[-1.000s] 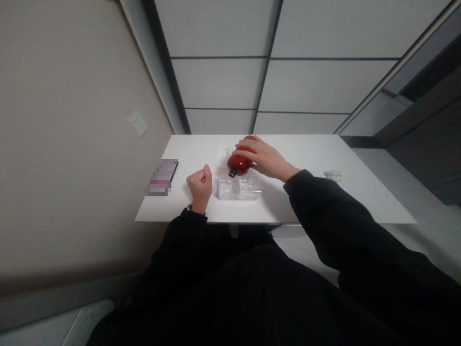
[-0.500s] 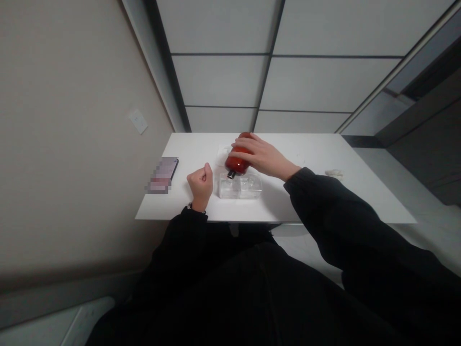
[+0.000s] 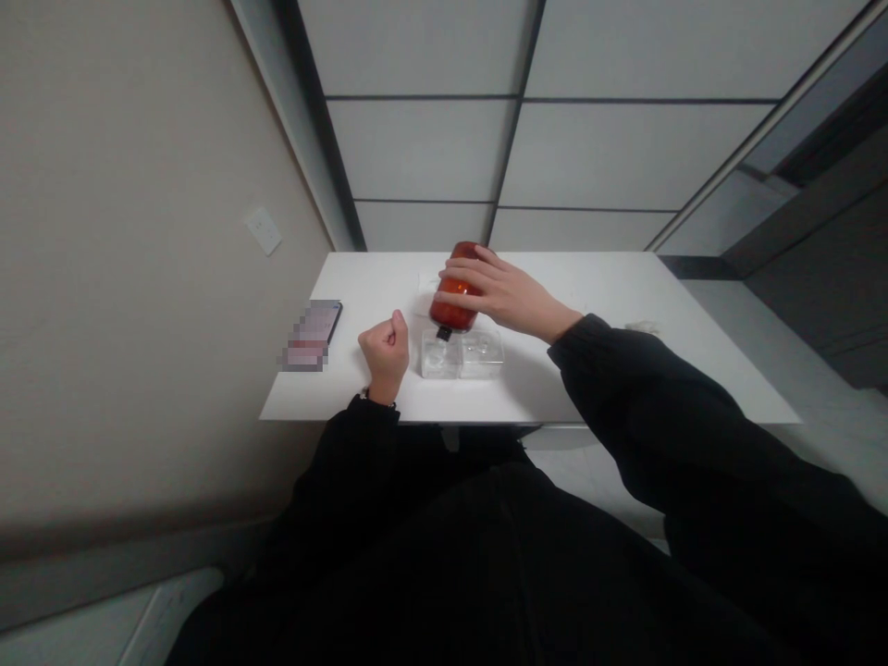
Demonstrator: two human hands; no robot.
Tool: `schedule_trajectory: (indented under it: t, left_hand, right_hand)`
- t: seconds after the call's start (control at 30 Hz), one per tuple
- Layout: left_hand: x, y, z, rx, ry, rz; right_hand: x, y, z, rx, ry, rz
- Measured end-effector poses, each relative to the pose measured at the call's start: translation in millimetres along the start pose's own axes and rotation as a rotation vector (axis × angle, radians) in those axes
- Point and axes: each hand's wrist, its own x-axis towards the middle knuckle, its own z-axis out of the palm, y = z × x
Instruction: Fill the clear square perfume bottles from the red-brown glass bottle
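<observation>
My right hand [image 3: 510, 298] is wrapped round a red-brown bottle [image 3: 454, 301] and holds it tipped over, its dark open neck pointing down at the left cell of a clear plastic container [image 3: 462, 354]. That container has two compartments and stands on the white table [image 3: 624, 370]. My left hand [image 3: 385, 354] rests on the table as a closed fist just left of the container; whether it holds anything is hidden.
A phone [image 3: 312, 331] lies at the table's left edge beside the beige wall. A small crumpled white piece [image 3: 642, 326] sits near the right side, partly behind my sleeve. A sheet of white paper [image 3: 426, 285] lies behind the bottle.
The bottle has been tipped steeper, its base rising and its neck swinging down over the container's left cell. My left fist has stayed put.
</observation>
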Motion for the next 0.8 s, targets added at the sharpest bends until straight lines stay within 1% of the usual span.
schedule_trajectory:
  t: [0.27, 0.43, 0.63, 0.8]
  left_hand:
    - [0.2, 0.0, 0.0, 0.002, -0.002, 0.006]
    - [0.8, -0.1, -0.2, 0.000, -0.006, 0.000]
    - [0.4, 0.5, -0.1, -0.007, -0.004, -0.016]
    - [0.3, -0.3, 0.4, -0.014, 0.000, -0.036]
  right_hand:
    - [0.1, -0.3, -0.3, -0.046, 0.016, -0.024]
    - [0.9, 0.0, -2.8, -0.088, -0.001, -0.053]
    - [0.9, -0.2, -2.8, -0.066, 0.005, -0.053]
    - [1.1, -0.5, -5.0, -0.040, -0.017, -0.038]
